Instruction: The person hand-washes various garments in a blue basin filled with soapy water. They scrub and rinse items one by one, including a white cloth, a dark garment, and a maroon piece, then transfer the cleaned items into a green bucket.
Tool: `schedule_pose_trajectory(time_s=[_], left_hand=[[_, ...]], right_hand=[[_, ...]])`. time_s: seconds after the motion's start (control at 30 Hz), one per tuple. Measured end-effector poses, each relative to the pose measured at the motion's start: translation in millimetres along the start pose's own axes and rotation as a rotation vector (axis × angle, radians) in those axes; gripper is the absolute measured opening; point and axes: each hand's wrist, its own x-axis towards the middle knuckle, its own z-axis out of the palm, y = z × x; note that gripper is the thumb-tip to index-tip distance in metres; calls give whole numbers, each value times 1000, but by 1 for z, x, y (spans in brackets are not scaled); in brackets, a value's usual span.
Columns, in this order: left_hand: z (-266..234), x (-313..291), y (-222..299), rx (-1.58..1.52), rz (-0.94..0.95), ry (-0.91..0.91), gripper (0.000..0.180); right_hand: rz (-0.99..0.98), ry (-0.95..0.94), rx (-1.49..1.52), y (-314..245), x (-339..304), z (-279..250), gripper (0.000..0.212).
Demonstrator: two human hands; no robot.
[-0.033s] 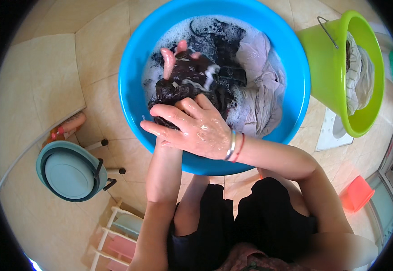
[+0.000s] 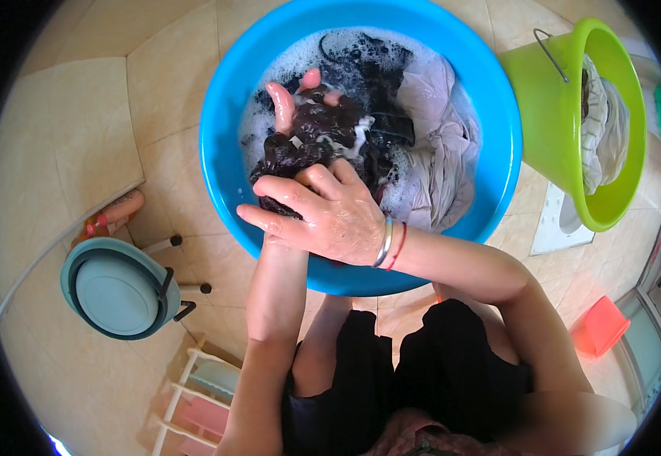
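A wet dark garment (image 2: 308,121) with streaks of foam is held above the water at the left of a blue basin (image 2: 220,152). My left hand (image 2: 282,110) is mostly hidden beneath it; a thumb and a few fingertips poke out past its far side. Across the left wrist lies my right hand (image 2: 338,216), its bent fingers gripping the near end of the same garment. In the suds (image 2: 346,68) behind, more dark clothing (image 2: 384,87) soaks, and a pale garment (image 2: 433,159) rests along the basin's right side.
A green bucket (image 2: 543,106) holding light cloth (image 2: 604,129) stands right of the basin. On the left are a teal basin (image 2: 118,292) with dark legs beside it and a pale rack (image 2: 186,395). A coral-red container (image 2: 600,327) sits at the lower right.
The garment and the foam on it have shifted slightly. My left fingertips have moved a little, and my right wrist has edged left.
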Motion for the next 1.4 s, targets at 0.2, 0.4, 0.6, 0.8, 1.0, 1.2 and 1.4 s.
schedule_pose_trajectory(time_s=[0.2, 0.4, 0.6, 0.8, 1.0, 1.2, 1.4], left_hand=[[12, -11, -11, 322, 136, 231, 32], [-1, -9, -20, 630, 446, 345, 40], [36, -8, -33, 935, 410, 509, 39], [-27, 2, -12, 612, 418, 517, 37], [-81, 6, -11, 491, 287, 438, 55], [-86, 18, -8, 379, 209, 464, 47], [-41, 9, 12, 121, -26, 145, 44]], right_hand=[[118, 140, 125, 24, 8, 5, 31], [209, 202, 313, 46, 10, 6, 17], [511, 47, 144, 137, -26, 32, 16], [729, 82, 76, 166, -37, 41, 35], [465, -373, -100, 161, -66, 55, 45], [578, -73, 302, 155, -32, 51, 37], [36, -215, 392, 28, -6, -4, 18]])
